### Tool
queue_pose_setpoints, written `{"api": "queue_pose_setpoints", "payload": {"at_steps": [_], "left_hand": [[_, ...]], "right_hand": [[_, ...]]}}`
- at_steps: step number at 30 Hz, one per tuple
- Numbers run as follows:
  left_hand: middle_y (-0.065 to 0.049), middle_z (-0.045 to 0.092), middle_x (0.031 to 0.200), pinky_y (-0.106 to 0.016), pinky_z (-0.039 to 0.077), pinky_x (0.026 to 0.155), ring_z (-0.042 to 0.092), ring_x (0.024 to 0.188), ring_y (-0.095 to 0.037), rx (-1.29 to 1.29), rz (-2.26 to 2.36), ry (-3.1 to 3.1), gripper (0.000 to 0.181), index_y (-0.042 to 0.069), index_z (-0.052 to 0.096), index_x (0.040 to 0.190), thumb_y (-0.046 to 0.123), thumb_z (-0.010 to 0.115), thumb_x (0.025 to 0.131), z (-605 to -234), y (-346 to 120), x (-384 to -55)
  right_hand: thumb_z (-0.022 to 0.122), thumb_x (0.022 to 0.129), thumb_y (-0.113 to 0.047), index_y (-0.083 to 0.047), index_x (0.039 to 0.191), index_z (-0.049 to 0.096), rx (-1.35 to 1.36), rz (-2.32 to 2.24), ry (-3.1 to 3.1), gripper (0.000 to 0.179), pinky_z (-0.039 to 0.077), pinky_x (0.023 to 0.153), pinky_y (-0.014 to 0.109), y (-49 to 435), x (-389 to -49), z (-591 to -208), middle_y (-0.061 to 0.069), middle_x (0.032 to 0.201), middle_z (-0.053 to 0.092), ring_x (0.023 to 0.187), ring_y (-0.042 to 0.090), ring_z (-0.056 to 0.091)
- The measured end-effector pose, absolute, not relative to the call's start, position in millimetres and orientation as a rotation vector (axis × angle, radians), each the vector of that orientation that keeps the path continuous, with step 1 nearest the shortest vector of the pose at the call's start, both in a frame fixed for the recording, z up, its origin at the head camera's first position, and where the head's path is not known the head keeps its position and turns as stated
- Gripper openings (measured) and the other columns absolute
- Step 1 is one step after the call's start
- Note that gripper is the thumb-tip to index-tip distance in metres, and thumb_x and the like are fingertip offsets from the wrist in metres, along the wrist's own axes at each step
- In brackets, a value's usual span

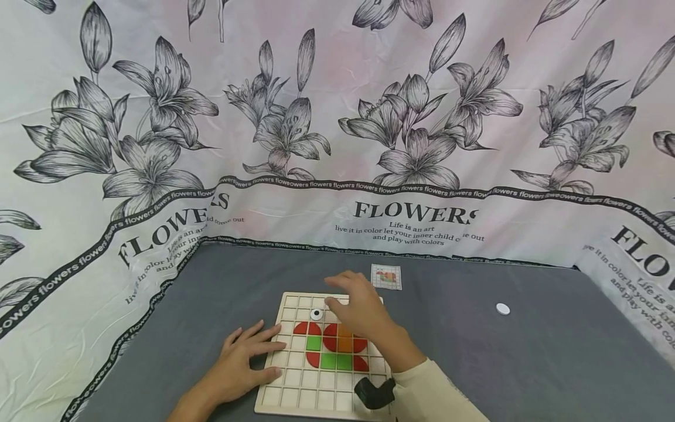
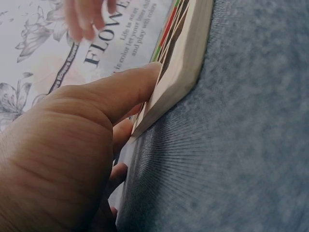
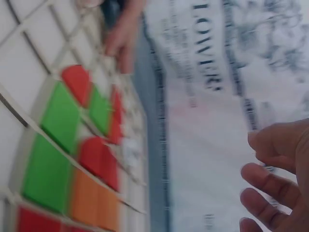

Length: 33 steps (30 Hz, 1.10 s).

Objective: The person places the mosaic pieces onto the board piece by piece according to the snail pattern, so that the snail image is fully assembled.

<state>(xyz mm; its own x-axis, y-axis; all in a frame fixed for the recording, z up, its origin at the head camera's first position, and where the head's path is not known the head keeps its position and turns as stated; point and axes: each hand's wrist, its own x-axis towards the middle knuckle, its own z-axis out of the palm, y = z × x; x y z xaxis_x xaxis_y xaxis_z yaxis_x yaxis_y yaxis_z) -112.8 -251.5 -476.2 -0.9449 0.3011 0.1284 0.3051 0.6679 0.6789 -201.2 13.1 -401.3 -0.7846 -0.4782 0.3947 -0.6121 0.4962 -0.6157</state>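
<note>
A square wooden grid board (image 1: 295, 400) lies on the grey cloth, with red, green and orange tiles set in its cells. Among them are a green tile (image 3: 46, 169), an orange tile (image 1: 345, 338) and a red quarter-round tile (image 1: 312, 359). A white disc with a black dot (image 1: 316, 314) sits in an upper cell. My left hand (image 1: 239, 363) rests its spread fingers and thumb at the board's left edge; the left wrist view shows the thumb (image 2: 137, 84) touching the wooden rim. Over the board's upper right hovers my right hand (image 1: 364, 308), fingers loosely bent and holding nothing.
A small printed card (image 1: 386, 277) with a coloured grid picture lies just behind the board. Farther right on the grey cloth (image 1: 453, 340) is a white round disc (image 1: 503, 309). Flower-printed fabric (image 1: 327, 223) hangs behind and at both sides.
</note>
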Motion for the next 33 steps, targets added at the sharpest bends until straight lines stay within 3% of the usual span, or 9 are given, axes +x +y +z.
{"api": "queue_pose_setpoints", "payload": {"at_steps": [6,16,28,33], "left_hand": [[-0.002,0.046,0.145,-0.065,0.002,0.103,0.025,0.139,-0.039,-0.522,-1.167,-2.871,0.05,0.022,0.069,0.124,0.049,0.072,0.082,-474,-254,-111],[-0.003,0.047,0.144,-0.067,0.003,0.102,0.026,0.138,-0.041,-0.547,-1.17,-2.859,0.049,0.022,0.069,0.125,0.049,0.071,0.083,-475,-252,-111],[-0.003,0.047,0.144,-0.067,0.003,0.102,0.026,0.138,-0.041,-0.57,-1.157,-2.856,0.05,0.021,0.068,0.125,0.049,0.071,0.084,-477,-246,-113],[-0.004,0.048,0.144,-0.067,0.004,0.101,0.027,0.137,-0.042,-0.558,-1.14,-2.839,0.048,0.021,0.069,0.123,0.047,0.072,0.084,-478,-248,-113]], "right_hand": [[0.076,0.084,-0.01,-0.008,0.118,0.069,0.938,1.117,-2.446,0.035,0.044,0.091,0.052,44,-190,-381,0.004,0.115,0.062,0.113,0.028,0.054],[0.08,0.078,-0.006,-0.008,0.115,0.07,0.918,0.969,-2.275,0.038,0.046,0.078,0.046,106,-185,-371,0.0,0.114,0.062,0.106,0.022,0.054],[0.081,0.072,0.001,-0.004,0.117,0.068,0.775,0.873,-2.262,0.047,0.041,0.08,0.046,185,-181,-370,0.005,0.115,0.061,0.108,0.026,0.051],[0.079,0.076,0.0,-0.004,0.121,0.067,0.67,0.881,-2.282,0.047,0.039,0.078,0.042,215,-196,-384,0.007,0.117,0.061,0.108,0.02,0.049]]}}
